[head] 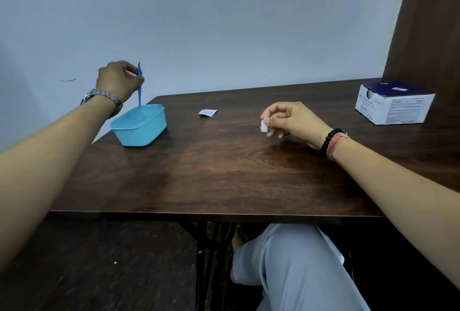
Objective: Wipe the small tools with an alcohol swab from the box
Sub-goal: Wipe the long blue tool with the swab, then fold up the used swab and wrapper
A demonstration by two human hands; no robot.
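Observation:
My left hand (pixel 118 80) grips a thin blue tool (pixel 140 89) held upright, its lower end just above the light blue plastic container (pixel 139 125) at the table's far left. My right hand (pixel 290 118) hovers over the middle right of the table and pinches a small white swab (pixel 263 126) between thumb and forefinger. The white and dark blue swab box (pixel 394 102) stands at the far right of the table. A torn white swab wrapper (pixel 207 112) lies on the table between the container and my right hand.
The dark wooden table (pixel 211 168) has its near edge just above my knee (pixel 286 261). A pale wall rises behind it, and a brown curtain (pixel 428 24) hangs at the right behind the box. The table's black metal legs stand underneath.

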